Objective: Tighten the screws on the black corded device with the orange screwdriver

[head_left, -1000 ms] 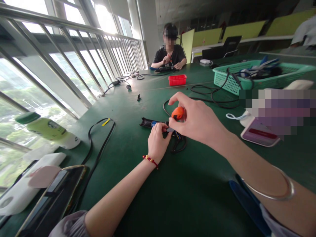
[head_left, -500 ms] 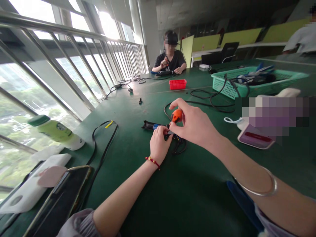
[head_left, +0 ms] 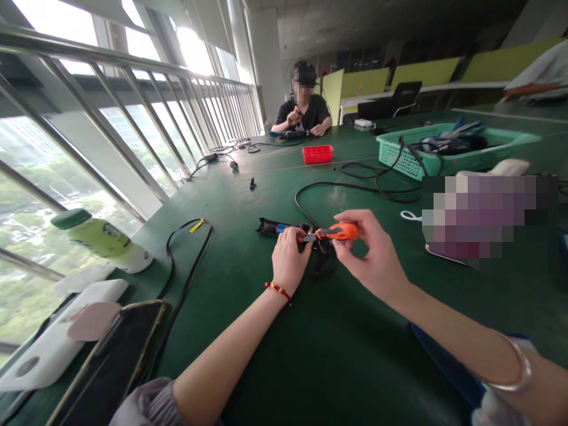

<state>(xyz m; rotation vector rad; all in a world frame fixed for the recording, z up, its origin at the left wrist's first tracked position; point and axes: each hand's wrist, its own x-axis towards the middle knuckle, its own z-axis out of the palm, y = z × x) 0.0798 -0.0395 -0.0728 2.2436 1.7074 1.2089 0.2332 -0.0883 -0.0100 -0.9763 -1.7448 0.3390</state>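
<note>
My left hand (head_left: 289, 258), with a red beaded bracelet at the wrist, pinches a small grey part (head_left: 309, 238) against the black device (head_left: 270, 226), which has a blue section and wires. In my right hand (head_left: 370, 254) is the orange and black screwdriver handle (head_left: 341, 231), held between thumb and fingers, lying nearly level and pointing left at the device. The tool's tip is too small to make out. A black cable (head_left: 306, 192) runs from the device to the back right.
A red tray (head_left: 318, 154) and green basket (head_left: 402, 155) stand farther back. At left are a bottle (head_left: 104, 241), phone (head_left: 110, 361) and black cord (head_left: 191, 269). A blurred purple object (head_left: 474, 219) is at right. Across the table sits a person (head_left: 306, 106).
My right hand has moved right and down. The orange handle, which was tilted towards the camera, now lies sideways. My left hand has barely moved.
</note>
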